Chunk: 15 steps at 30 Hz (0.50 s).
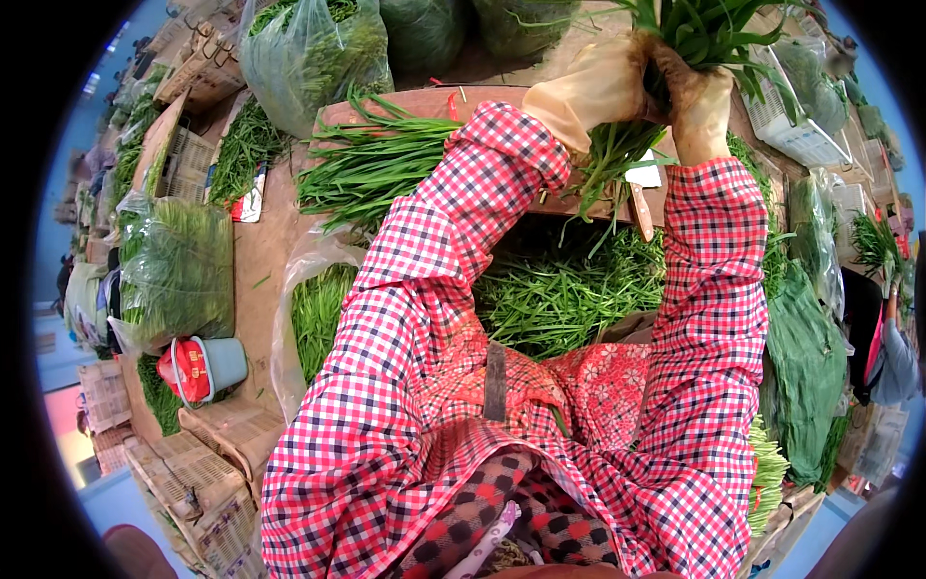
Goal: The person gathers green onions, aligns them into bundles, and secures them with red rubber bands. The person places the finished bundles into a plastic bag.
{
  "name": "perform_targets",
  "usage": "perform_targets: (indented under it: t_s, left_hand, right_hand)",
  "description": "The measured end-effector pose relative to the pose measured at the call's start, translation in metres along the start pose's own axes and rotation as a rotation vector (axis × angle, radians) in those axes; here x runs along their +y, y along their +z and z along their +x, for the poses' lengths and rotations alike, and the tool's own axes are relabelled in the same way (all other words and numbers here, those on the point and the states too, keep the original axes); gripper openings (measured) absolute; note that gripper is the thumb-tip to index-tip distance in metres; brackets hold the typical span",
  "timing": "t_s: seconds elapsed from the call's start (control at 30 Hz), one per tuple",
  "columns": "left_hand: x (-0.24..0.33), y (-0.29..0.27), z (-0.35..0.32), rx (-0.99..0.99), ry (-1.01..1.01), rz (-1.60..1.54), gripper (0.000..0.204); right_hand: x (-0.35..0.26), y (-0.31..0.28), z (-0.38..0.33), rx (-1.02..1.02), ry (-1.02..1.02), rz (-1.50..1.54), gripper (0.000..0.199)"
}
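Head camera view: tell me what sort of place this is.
Likely a vegetable sorting or packing area, perhaps at a market: the held bunch of greens, clear plastic bag packed with more, and slatted crates suggest it.

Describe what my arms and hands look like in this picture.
The left sleeve and right sleeve match: loose checked fabric in pinkish red, white and dark blue. The left hand and right hand wear pale cream, glove-like coverings, loose and wrinkled at the left wrist. Whether they cover the fingertips is hard to tell.
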State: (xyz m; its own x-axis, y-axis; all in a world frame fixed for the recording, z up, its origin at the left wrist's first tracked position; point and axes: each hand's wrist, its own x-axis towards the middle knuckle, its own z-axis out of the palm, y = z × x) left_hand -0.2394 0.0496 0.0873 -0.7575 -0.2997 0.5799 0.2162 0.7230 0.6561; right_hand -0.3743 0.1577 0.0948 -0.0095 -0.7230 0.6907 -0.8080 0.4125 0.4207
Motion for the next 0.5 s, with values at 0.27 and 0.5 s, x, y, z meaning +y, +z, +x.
perform_targets:
  t_s: [0.27, 0.5]
  left_hand:
    - [-0.042, 0.033, -0.002, -0.069, 0.094, -0.015, 0.082]
    - [-0.043, 0.031, 0.023, 0.394, 0.700, 0.364, 0.025]
  right_hand:
    - [-0.009, 0.011, -0.008, 0.025, 0.050, 0.171, 0.055]
    - [0.001, 0.029, -0.002, -0.135, 0.497, 0.672, 0.027]
